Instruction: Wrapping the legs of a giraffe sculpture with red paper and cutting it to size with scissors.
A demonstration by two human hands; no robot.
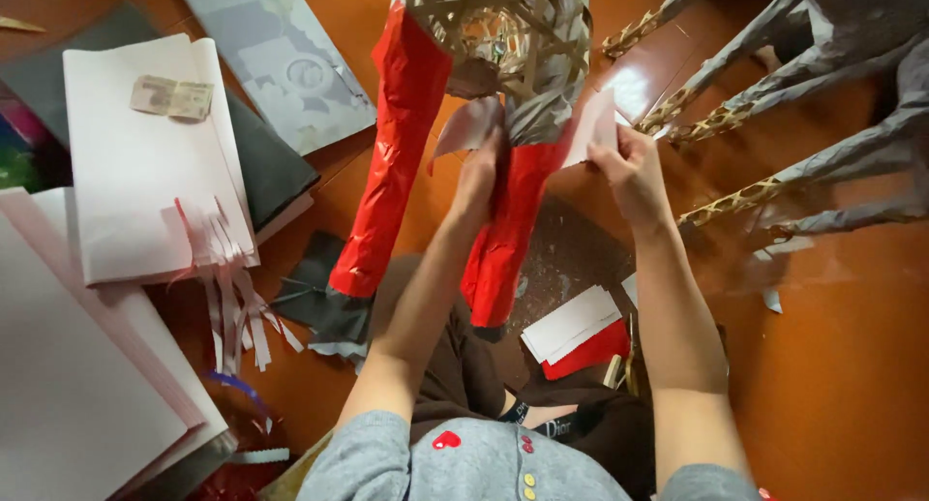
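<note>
Beneath a half-bare woven bamboo frame (503,27), both hands (481,177) (627,167) pinch white paper (592,125) onto its second red-wrapped leg (508,235).

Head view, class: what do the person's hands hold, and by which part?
The right hand pinches a white paper piece at its lower edge. The left hand presses another paper piece against the red-covered leg of the woven frame.

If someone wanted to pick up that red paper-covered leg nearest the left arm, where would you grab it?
Probably around the middle of the red leg, coming from its open left side. It is a long, narrow tube sloping down to a grey foot, so a wrap-around hold suits it; crinkled paper suggests gentle pressure.
</note>
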